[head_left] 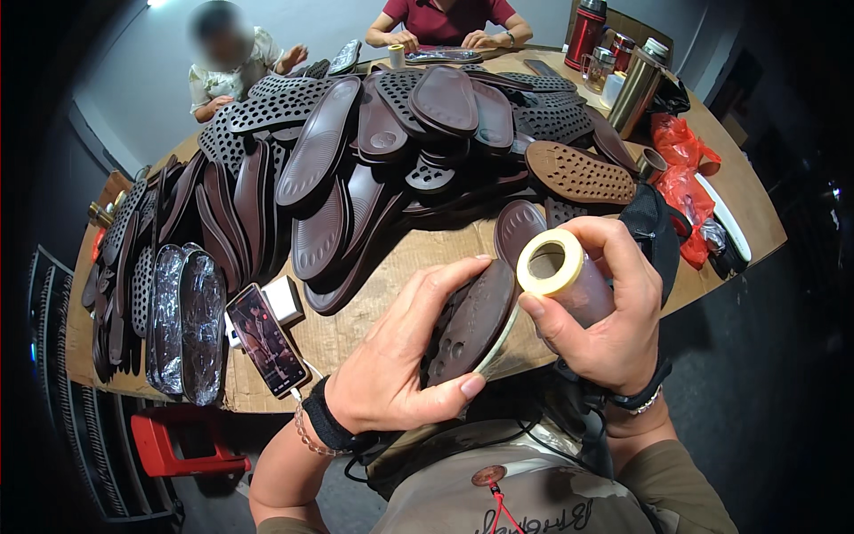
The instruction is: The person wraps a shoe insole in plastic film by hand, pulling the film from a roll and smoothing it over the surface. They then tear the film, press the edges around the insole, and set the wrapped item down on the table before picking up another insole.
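My left hand (391, 351) grips a dark brown shoe sole (467, 325) by its edges, thumb on the near side and fingers along the far side. In my right hand (623, 311) is a roll of clear plastic film (583, 289), its pale yellow cardboard end tilted up and left. The roll is close beside the sole, and a strip of film seems to run along the sole's right edge. Directly beyond the hands, a brown sole (520, 233) lies on the cardboard-covered table (365, 334).
A big heap of brown soles (320, 142) fills the table's middle and left. Film-wrapped soles (203, 329) lie beside a lit phone (267, 343) with a cable. Red plastic bags (683, 191) and a steel flask (636, 93) stand right. Two people (449, 22) sit opposite. A red stool (191, 442) is below left.
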{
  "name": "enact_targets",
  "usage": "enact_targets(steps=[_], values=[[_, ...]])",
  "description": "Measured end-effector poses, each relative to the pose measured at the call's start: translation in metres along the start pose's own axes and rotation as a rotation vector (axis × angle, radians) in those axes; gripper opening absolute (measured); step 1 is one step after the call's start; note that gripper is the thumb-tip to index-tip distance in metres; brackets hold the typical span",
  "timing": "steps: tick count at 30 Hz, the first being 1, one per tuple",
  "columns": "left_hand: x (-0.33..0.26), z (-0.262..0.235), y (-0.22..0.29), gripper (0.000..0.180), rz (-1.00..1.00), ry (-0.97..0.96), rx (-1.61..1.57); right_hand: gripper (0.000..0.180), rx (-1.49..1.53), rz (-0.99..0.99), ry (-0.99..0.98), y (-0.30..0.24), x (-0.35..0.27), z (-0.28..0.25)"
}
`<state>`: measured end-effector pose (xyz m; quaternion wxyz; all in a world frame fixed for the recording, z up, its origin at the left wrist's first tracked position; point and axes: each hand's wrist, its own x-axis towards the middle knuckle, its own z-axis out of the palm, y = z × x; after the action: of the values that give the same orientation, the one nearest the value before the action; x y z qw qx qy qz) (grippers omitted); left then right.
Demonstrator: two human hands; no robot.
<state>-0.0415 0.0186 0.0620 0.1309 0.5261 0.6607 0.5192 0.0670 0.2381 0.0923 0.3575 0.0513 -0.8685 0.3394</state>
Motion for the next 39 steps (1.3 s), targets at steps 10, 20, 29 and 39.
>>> enact_targets(steps=[10, 20, 29, 39], values=[[-0.005, 0.001, -0.013, 0.101, 0.174, 0.065, 0.015, 0.055, -0.07, -0.197, -0.081, -0.013, 0.003, -0.001], [-0.014, 0.017, 0.002, 0.082, 0.097, 0.238, -0.075, 0.065, 0.131, -0.195, -0.215, -0.015, 0.009, -0.018], [-0.017, 0.019, 0.005, 0.081, 0.134, 0.225, -0.033, 0.058, 0.061, -0.132, 0.011, -0.009, 0.005, -0.006], [-0.02, 0.019, -0.001, 0.08, 0.171, 0.209, -0.043, 0.057, 0.078, -0.054, -0.075, -0.011, 0.004, -0.001]])
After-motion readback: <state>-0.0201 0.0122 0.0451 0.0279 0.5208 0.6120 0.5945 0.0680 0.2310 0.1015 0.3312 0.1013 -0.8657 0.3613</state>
